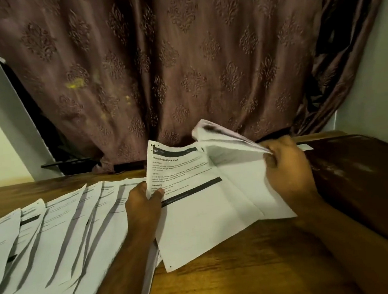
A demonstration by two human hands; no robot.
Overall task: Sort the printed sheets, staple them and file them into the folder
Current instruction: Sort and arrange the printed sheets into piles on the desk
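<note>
Nearest: bare brown wooden tabletop, both forearms reaching in over it. To the left, a fan of white printed sheets with dark header bars lies spread face up and overlapping; I count about seven, though the outer ones run off frame so the tally is rough. Left hand pinches the left edge of a held sheaf of white printed pages, thumb on top, fingers curled under. The top page is headed with a wash procedure title; its lower edge rests on the table. Right hand is clamped on the upper right corner, peeling back two, perhaps three leaves that arc up and blur. Judged step: leafing through to check page order, still sorting. To do it well, keep the left pinch firm so the edges stay squared, lift one leaf at a time, read each header before releasing. No stapler or folder in view. Beyond: one brown embossed curtain hanging behind the table's far edge, pale walls either side.
</note>
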